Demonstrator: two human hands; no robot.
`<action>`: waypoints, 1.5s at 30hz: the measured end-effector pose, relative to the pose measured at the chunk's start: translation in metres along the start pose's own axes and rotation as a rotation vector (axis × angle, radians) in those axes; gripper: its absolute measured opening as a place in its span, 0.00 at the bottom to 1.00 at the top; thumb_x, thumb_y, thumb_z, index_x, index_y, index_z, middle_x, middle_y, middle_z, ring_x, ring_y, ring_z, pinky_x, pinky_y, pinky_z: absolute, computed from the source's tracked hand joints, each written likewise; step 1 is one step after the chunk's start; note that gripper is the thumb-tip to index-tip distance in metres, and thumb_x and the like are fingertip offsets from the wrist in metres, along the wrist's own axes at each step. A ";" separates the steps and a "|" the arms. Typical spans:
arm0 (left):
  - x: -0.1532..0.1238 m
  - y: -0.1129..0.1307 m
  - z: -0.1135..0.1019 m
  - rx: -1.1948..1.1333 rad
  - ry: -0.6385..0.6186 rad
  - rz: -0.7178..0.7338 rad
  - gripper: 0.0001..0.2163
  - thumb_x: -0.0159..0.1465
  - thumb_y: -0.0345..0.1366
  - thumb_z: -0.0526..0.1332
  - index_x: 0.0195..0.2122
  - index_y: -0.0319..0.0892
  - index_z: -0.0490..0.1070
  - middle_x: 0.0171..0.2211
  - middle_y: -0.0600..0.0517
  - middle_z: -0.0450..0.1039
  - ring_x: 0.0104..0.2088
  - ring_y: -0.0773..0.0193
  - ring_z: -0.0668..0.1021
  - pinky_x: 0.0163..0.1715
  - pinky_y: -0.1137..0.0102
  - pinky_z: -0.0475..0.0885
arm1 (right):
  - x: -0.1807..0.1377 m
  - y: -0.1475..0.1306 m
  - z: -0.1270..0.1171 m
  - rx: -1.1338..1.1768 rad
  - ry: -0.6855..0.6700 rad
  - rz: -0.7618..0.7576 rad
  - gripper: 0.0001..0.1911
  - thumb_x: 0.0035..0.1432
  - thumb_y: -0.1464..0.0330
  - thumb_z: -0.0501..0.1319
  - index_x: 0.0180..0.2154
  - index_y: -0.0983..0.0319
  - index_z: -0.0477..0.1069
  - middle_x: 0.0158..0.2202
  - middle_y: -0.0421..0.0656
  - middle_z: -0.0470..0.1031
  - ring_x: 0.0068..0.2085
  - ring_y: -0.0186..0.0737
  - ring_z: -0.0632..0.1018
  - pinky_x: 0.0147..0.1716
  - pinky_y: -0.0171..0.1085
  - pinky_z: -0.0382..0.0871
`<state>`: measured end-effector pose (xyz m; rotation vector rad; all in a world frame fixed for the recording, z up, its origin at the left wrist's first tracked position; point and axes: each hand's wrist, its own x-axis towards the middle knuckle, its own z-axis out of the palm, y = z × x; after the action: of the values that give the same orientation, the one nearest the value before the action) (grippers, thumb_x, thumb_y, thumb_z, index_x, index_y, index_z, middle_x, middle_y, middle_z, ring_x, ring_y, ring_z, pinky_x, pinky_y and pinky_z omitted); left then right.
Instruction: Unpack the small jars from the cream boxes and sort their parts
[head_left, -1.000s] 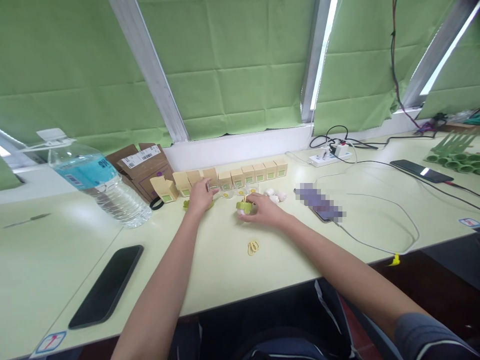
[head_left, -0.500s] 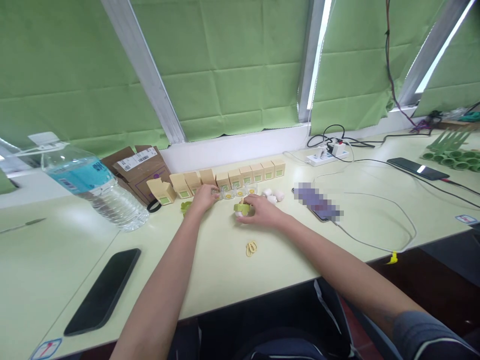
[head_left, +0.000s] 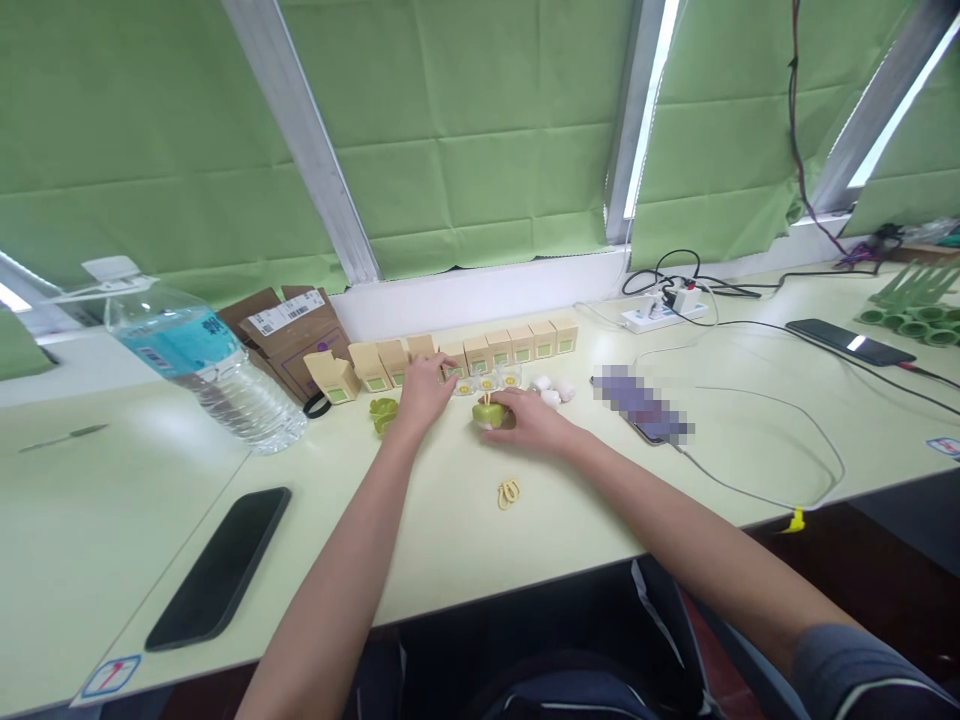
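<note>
My right hand (head_left: 534, 422) is closed around a small round green-and-white piece (head_left: 488, 415) with a pale yellow loop standing up from its top. My left hand (head_left: 427, 392) reaches toward the row of little boxes, its thumb and forefinger apart beside a small clear container (head_left: 465, 386) with a yellow mark. More such clear containers stand to its right. Left of that hand lie green cup-like pieces (head_left: 383, 413). Several white rounded pieces (head_left: 551, 392) rest beyond my right hand. Nearer to me sit yellow loops (head_left: 508, 493).
Several small cardboard boxes (head_left: 523, 343) line the back, some with raised lids. A large water bottle (head_left: 217, 360) leans at left by an open carton (head_left: 296, 345). Phones (head_left: 219, 570) lie left and right. A power strip (head_left: 660, 312) and cables spread at right, near green tubes (head_left: 911, 320).
The view has shifted slightly. My left hand has moved a little to the right along the clear containers. The green-and-white piece in my right hand appears turned, showing a smoother green side.
</note>
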<state>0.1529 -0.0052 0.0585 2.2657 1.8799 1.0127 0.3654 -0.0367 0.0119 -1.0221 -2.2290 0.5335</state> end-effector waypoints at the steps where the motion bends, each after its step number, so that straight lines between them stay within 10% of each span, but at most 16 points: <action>1: -0.004 0.006 0.000 -0.078 0.006 0.026 0.07 0.62 0.34 0.62 0.41 0.43 0.77 0.41 0.46 0.75 0.43 0.57 0.77 0.51 0.62 0.70 | 0.000 0.001 0.001 0.009 0.005 0.008 0.26 0.53 0.59 0.70 0.53 0.61 0.72 0.42 0.47 0.75 0.41 0.44 0.75 0.41 0.39 0.65; 16: -0.058 0.036 0.017 -0.546 -0.210 -0.068 0.16 0.66 0.46 0.59 0.52 0.47 0.70 0.42 0.49 0.75 0.35 0.65 0.77 0.37 0.69 0.72 | 0.001 0.003 -0.001 0.087 0.057 -0.027 0.30 0.55 0.72 0.63 0.60 0.62 0.68 0.48 0.49 0.77 0.39 0.41 0.76 0.41 0.39 0.69; 45: -0.057 0.029 0.025 -0.524 -0.170 -0.145 0.18 0.68 0.50 0.55 0.49 0.44 0.73 0.42 0.48 0.79 0.39 0.59 0.79 0.44 0.65 0.72 | -0.001 0.004 0.000 0.139 0.174 0.021 0.23 0.62 0.65 0.62 0.58 0.56 0.66 0.44 0.44 0.79 0.43 0.40 0.80 0.49 0.45 0.75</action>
<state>0.1874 -0.0538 0.0247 1.8249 1.4680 1.0915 0.3681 -0.0350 0.0092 -0.9820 -2.0022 0.5781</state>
